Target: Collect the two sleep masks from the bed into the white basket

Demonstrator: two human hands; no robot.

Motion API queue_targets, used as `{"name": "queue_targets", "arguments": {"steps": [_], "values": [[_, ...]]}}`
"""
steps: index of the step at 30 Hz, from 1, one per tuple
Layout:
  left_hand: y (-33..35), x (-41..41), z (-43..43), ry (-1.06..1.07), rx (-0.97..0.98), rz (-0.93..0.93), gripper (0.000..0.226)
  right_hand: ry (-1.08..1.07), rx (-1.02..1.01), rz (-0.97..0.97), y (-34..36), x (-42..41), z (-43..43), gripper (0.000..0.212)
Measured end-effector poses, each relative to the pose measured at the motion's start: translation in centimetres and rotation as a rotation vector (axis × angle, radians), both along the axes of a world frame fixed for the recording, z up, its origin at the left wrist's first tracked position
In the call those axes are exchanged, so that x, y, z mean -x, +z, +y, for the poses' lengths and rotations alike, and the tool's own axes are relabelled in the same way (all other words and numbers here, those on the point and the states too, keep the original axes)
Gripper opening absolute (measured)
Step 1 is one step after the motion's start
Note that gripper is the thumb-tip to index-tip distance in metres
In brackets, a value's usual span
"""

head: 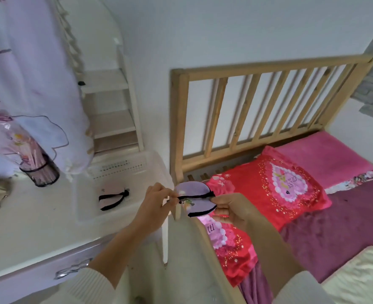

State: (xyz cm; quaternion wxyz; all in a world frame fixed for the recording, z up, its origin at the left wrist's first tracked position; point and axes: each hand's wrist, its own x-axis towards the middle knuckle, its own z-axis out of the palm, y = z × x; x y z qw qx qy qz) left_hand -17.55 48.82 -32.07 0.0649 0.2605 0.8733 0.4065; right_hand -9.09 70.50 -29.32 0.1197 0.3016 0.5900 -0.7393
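A lilac sleep mask (194,197) with black trim and a black strap hangs in the air between the bed and the white basket (150,163). My right hand (229,209) grips its right end from below. My left hand (157,199) pinches the black strap at its left end. A second, pale pink sleep mask (112,199) with a black strap lies on the bottom of the basket, which stands on the white desk to the left of the bed.
A wooden slatted headboard (269,102) backs the bed, which carries red patterned pillows (275,185) and a purple blanket (345,227). A black mesh pen holder (41,172) stands on the desk (27,227). White shelves (111,110) and a pale curtain (27,84) rise behind.
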Motion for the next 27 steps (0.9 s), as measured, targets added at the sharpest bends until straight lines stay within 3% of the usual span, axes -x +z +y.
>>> {"name": "queue_targets", "arguments": {"steps": [4, 8, 12, 15, 17, 20, 23, 25, 27], "values": [[-0.9, 5.9, -4.5, 0.121, -0.033, -0.078, 0.007, -0.002, -0.085, 0.031, -1.2, 7.5, -4.3, 0.005], [-1.9, 10.7, -9.2, 0.280, -0.108, -0.076, 0.020, 0.001, -0.160, 0.026, -3.0, 15.0, -9.0, 0.012], [-4.6, 13.1, -14.1, 0.447, 0.110, 0.050, 0.016, 0.039, -0.264, -0.043, -6.3, 20.7, -12.7, 0.017], [-6.9, 13.3, -16.5, 0.531, 0.267, 0.087, 0.037, 0.093, -0.452, -0.105, -8.8, 23.0, -14.1, 0.013], [-8.0, 13.5, -17.3, 0.563, 0.329, -0.021, 0.056, 0.114, -0.481, -0.156, -9.9, 24.0, -14.5, 0.012], [-9.0, 13.8, -17.5, 0.579, 0.339, -0.126, 0.074, 0.120, -0.525, -0.241, -11.0, 25.1, -14.3, 0.011], [-9.4, 14.0, -17.5, 0.608, 0.301, -0.162, 0.084, 0.310, -0.625, -0.319, -11.4, 25.7, -14.0, 0.023], [-9.8, 14.0, -17.5, 0.605, 0.296, -0.157, 0.088, 0.509, -0.796, -0.281, -9.7, 25.9, -13.9, 0.032], [-10.0, 13.9, -17.2, 0.626, 0.322, -0.147, 0.091, 0.506, -0.911, -0.118, -6.9, 26.4, -13.5, 0.035]]}}
